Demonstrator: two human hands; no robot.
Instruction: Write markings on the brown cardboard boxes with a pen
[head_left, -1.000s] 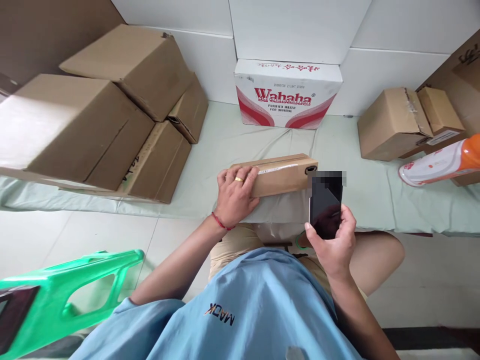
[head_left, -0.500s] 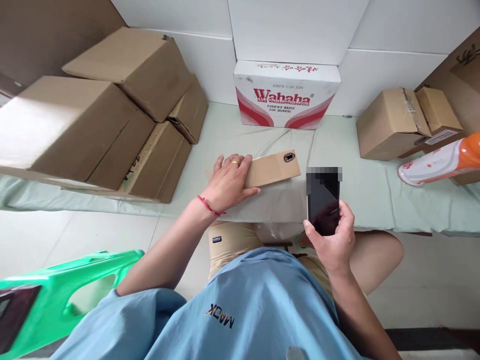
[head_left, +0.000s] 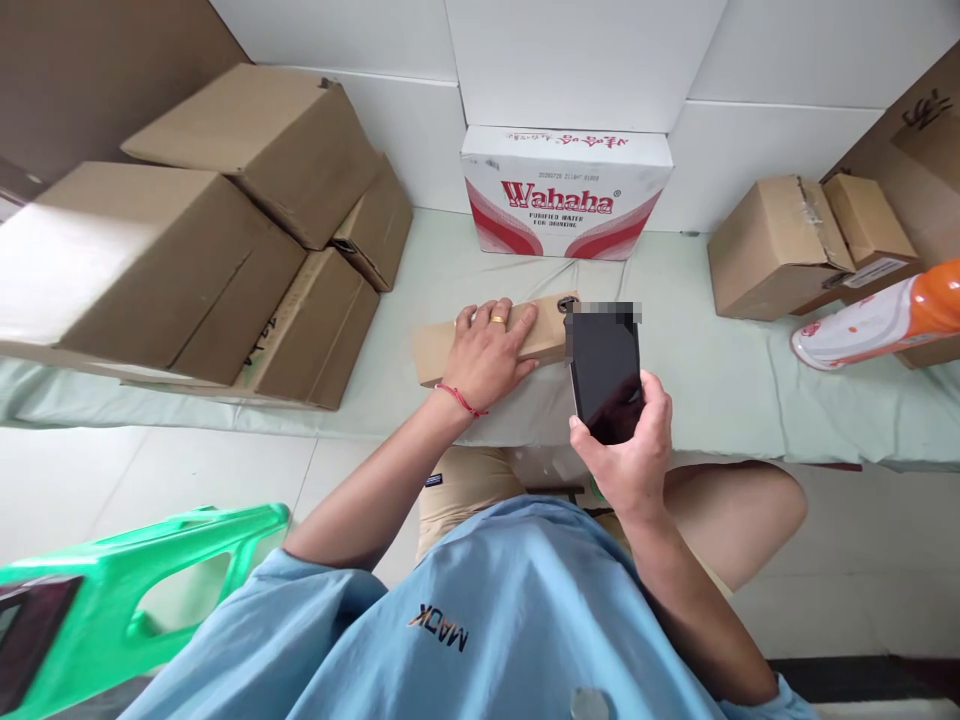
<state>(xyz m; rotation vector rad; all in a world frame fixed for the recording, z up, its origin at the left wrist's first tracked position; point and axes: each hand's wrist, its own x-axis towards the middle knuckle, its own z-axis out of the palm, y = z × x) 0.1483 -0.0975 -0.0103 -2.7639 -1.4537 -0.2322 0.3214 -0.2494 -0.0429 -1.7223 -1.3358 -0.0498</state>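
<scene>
A long, low cardboard box (head_left: 437, 350) lies on the pale green cloth in front of me, with a dark-rimmed hole near its right end. My left hand (head_left: 491, 350) rests flat on its middle, fingers spread over the top and thumb near the front edge. A gold ring and a red cord bracelet are on that hand and wrist. In my right hand (head_left: 636, 435) is a black smartphone (head_left: 606, 375), gripped between thumb and fingers at its lower part. The phone is held tilted, screen toward me, and overlaps the box's right end in view; its top is pixelated.
Several cardboard boxes (head_left: 277, 150) are stacked at the left. A white and red water carton (head_left: 559, 200) stands against the wall. Toward the right are smaller cartons (head_left: 772, 245) and an orange-and-white bottle (head_left: 862, 320). A green stool (head_left: 112, 580) is on the floor at lower left.
My left hand has shifted right along the box, uncovering its left end. The smartphone in my right hand has moved left and slightly up, over the box's right end in view.
</scene>
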